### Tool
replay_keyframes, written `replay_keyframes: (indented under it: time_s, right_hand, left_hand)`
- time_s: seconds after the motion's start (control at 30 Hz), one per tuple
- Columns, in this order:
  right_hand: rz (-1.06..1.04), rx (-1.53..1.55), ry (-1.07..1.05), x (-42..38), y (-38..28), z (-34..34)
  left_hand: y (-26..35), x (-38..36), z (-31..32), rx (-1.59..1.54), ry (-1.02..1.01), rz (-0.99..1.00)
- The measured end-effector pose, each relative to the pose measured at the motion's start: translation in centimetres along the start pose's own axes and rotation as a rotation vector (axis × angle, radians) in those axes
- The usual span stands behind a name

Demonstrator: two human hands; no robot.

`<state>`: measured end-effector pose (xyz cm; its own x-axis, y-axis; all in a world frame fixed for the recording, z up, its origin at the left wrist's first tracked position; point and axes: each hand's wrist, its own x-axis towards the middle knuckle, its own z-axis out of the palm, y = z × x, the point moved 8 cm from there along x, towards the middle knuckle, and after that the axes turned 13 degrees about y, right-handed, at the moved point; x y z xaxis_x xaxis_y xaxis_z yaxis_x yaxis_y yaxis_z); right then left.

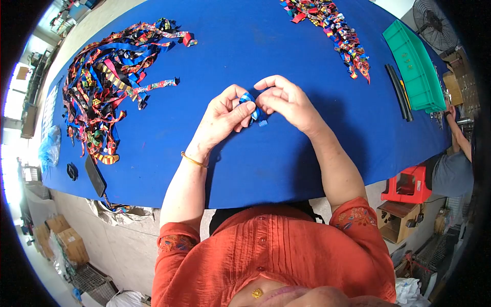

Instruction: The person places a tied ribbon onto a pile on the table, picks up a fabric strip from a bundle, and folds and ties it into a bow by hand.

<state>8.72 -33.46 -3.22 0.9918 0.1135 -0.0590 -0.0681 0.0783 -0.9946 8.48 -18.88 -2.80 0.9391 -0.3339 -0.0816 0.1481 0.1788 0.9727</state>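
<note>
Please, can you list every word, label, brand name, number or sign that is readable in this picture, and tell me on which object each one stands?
No text can be read in this picture.
Loose ribbons: printed patterns only, too small to make out any letters.
Folded ribbons: the same, too blurred.
Blue ribbon between left hand and right hand: no lettering visible.
Green tray: no label visible.
Cardboard boxes: no readable marking.

Blue ribbon [251,108]; blue tablecloth [245,46]; green tray [417,69]; multicolour strips [110,77].
</note>
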Motion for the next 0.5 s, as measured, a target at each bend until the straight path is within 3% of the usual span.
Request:
replay_keyframes:
  time_s: [0.1, 0.2, 0.5]
  right_hand:
    - [0.035, -0.083, 0.067, 0.3, 0.7, -0.3]
    - [0.139, -0.144, 0.002, -0.1, 1.6, 0.2]
    - [-0.033, 0.005, 0.1, 0.1, 0.6, 0.3]
  left_hand:
    - [0.0, -0.2, 0.4, -0.024, -0.03, 0.012]
    - [-0.1, -0.2, 0.7, -0.029, -0.052, 0.009]
    - [-0.6, 0.1, 0.0, 0.006, 0.01, -0.031]
